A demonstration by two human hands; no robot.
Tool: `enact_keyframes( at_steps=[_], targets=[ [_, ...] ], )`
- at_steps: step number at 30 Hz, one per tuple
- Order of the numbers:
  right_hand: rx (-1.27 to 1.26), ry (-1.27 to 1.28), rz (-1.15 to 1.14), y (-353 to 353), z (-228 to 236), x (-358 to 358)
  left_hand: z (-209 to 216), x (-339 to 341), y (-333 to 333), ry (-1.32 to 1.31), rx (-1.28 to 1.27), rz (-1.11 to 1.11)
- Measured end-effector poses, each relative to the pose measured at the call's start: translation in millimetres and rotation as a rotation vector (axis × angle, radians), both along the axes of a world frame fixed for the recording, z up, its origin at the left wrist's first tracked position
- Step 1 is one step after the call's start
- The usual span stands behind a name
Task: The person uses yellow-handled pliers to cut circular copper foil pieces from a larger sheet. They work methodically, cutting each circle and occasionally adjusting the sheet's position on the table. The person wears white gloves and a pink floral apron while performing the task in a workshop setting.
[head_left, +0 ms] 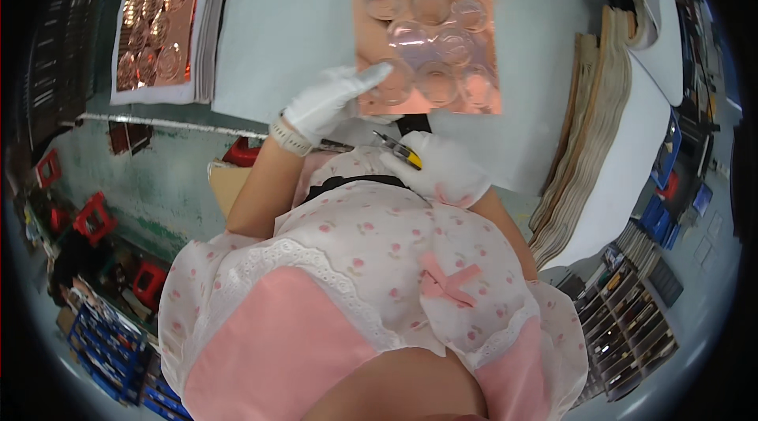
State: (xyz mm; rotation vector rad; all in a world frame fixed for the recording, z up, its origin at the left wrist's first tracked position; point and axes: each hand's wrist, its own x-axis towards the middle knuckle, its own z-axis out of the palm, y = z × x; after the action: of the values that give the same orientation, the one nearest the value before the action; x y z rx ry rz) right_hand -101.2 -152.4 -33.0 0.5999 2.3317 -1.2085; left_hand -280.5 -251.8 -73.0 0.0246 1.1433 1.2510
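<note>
A copper-coloured sheet with rows of round, shiny embossed shapes lies in front of me over a pale surface. My left hand, in a white glove, grips its near left corner: one digit stretches across the top and the others pass under the edge, partly hidden. In my right hand, also gloved in white, is a yellow and black utility knife. The knife points up and left, close to my waist and just short of the sheet's near edge.
Similar copper sheets lie on a white stack at the far left. Thick piled sheets stand at the right, with a white sheet hanging over them. Red stools and blue crates are lower left; a shelf rack is lower right.
</note>
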Motion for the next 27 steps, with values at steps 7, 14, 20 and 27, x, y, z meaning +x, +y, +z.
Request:
enact_keyframes(
  at_steps=[7, 14, 20, 27],
  targets=[
    [-0.650, 0.033, -0.925, 20.6, -25.1, 74.1, -7.1, -17.3, -25.9, 0.116, -0.158, 0.124],
    [-0.898, 0.184, -1.551, 24.4, -43.3, 67.4, 7.0, -15.5, -21.3, 0.034, -0.229, 0.167],
    [-0.788, 0.172, -1.454, 26.0, -50.5, 42.2, -8.3, -22.2, -29.1, 0.019, -0.213, 0.149],
    [-0.698, 0.149, -1.261, 37.5, -52.1, 55.2, -11.5, -58.3, -7.1, 0.596, -0.317, 0.045]
  ],
)
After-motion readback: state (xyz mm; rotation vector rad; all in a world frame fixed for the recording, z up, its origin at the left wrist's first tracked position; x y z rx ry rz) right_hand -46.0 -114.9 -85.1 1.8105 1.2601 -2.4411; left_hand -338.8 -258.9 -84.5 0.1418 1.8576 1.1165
